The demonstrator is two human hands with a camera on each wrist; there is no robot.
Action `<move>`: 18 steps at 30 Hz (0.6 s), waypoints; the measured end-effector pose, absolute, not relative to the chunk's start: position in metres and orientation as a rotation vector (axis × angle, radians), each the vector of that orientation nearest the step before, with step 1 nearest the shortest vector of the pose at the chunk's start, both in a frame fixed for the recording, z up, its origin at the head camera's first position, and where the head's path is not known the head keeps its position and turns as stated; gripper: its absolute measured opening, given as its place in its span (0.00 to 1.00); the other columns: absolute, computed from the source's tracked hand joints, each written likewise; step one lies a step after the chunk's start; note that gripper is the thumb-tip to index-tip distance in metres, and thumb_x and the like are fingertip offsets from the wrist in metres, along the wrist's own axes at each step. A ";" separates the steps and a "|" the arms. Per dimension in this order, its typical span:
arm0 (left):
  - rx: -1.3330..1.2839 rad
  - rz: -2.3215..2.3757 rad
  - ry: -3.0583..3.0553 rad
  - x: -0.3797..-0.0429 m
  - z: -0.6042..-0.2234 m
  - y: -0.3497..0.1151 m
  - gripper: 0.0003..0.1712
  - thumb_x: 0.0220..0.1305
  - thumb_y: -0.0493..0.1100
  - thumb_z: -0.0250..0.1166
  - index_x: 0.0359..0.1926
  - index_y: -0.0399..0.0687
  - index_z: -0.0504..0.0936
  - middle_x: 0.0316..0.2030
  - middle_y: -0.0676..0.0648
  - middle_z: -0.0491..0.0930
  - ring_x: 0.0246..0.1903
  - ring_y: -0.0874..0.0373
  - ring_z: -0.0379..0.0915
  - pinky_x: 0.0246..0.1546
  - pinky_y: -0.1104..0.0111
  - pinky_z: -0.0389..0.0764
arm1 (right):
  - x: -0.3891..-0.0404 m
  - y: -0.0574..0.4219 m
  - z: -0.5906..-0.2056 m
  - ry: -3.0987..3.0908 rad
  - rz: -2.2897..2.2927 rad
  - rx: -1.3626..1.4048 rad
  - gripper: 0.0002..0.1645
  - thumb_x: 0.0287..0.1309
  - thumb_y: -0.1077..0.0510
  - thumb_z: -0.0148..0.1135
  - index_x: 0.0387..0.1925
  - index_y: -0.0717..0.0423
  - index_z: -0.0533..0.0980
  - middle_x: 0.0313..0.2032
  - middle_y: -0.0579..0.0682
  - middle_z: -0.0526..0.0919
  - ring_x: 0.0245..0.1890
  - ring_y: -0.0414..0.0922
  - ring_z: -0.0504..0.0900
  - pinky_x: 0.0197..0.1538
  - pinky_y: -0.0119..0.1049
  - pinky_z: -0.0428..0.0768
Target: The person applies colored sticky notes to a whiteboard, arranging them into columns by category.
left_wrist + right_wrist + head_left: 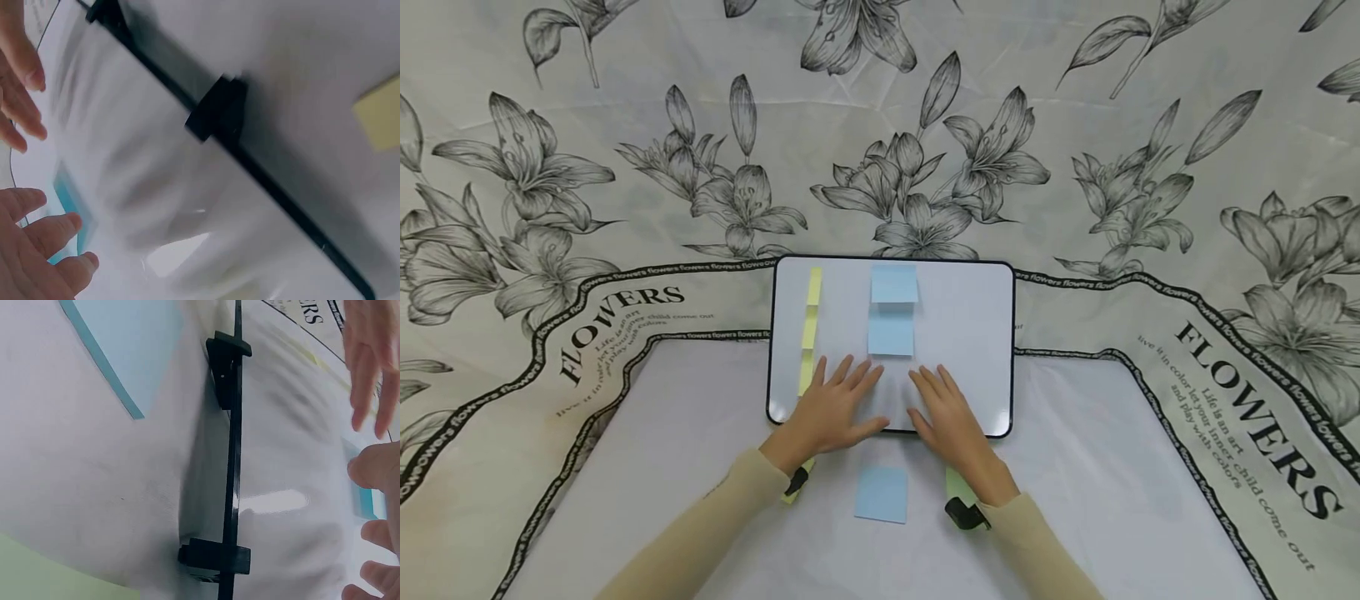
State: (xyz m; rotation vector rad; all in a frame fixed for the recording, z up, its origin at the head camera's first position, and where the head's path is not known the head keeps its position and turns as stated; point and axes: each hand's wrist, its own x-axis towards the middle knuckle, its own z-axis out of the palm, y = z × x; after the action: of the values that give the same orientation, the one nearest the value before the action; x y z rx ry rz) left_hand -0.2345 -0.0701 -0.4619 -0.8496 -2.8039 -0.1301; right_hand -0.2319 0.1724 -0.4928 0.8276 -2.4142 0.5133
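Note:
A small black-framed whiteboard [966, 333] carries a column of yellow sticky strips [809, 327] at left and two blue sticky notes [891, 331], one above the other, near its middle. Over the lower left part is my left hand [827, 411], fingers spread, its fingertips beside the lowest yellow strip. My right hand [953, 421] lies over the lower middle, its fingers straight below and right of the blue notes. Neither hand holds anything; whether the fingertips touch the board I cannot tell. Black clips [220, 109] sit on the board's near edge.
A blue sticky-note pad [881, 494] lies on the white cloth in front of the board. Partly hidden under the wrists are a green pad [958, 485] at right and a yellow pad [381, 115] at left. Flower-printed cloth [917, 167] hangs behind.

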 end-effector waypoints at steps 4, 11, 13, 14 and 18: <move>-0.889 -0.150 -2.794 -0.214 -0.471 -0.072 0.48 0.69 0.76 0.51 0.79 0.55 0.62 0.74 0.45 0.69 0.76 0.42 0.60 0.73 0.33 0.55 | -0.214 0.174 -0.496 -2.456 0.615 0.798 0.36 0.61 0.60 0.73 0.68 0.65 0.72 0.64 0.66 0.78 0.70 0.70 0.70 0.70 0.61 0.71; -0.893 -0.265 -2.776 -0.185 -0.486 -0.077 0.47 0.68 0.74 0.54 0.78 0.56 0.64 0.73 0.47 0.71 0.74 0.44 0.65 0.71 0.37 0.64 | -0.178 0.167 -0.510 -2.528 0.703 0.798 0.37 0.59 0.57 0.75 0.68 0.60 0.72 0.65 0.62 0.79 0.68 0.68 0.72 0.65 0.60 0.76; -0.890 -0.304 -2.753 -0.178 -0.490 -0.079 0.46 0.68 0.74 0.56 0.78 0.56 0.65 0.72 0.47 0.72 0.73 0.44 0.67 0.68 0.39 0.69 | -0.168 0.166 -0.514 -2.552 0.752 0.769 0.37 0.59 0.57 0.74 0.68 0.60 0.73 0.65 0.61 0.79 0.68 0.67 0.73 0.64 0.61 0.77; -0.884 -0.325 -2.734 -0.175 -0.492 -0.080 0.46 0.67 0.73 0.57 0.77 0.56 0.66 0.71 0.47 0.73 0.72 0.44 0.68 0.67 0.40 0.72 | -0.164 0.165 -0.515 -2.562 0.773 0.752 0.37 0.59 0.57 0.74 0.68 0.59 0.73 0.65 0.60 0.79 0.68 0.67 0.73 0.64 0.60 0.77; -0.861 -0.418 -2.641 -0.163 -0.499 -0.085 0.45 0.64 0.70 0.63 0.75 0.53 0.69 0.68 0.46 0.77 0.67 0.43 0.75 0.58 0.45 0.81 | -0.149 0.163 -0.520 -2.591 0.818 0.706 0.39 0.58 0.56 0.75 0.69 0.58 0.72 0.65 0.58 0.79 0.68 0.64 0.74 0.65 0.59 0.76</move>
State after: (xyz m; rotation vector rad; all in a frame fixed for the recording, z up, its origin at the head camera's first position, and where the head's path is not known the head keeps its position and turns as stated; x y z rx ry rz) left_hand -0.1633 -0.0853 -0.4988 -0.8606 -2.6408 -0.4176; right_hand -0.1494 0.1632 -0.5202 0.7055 -2.5910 0.8183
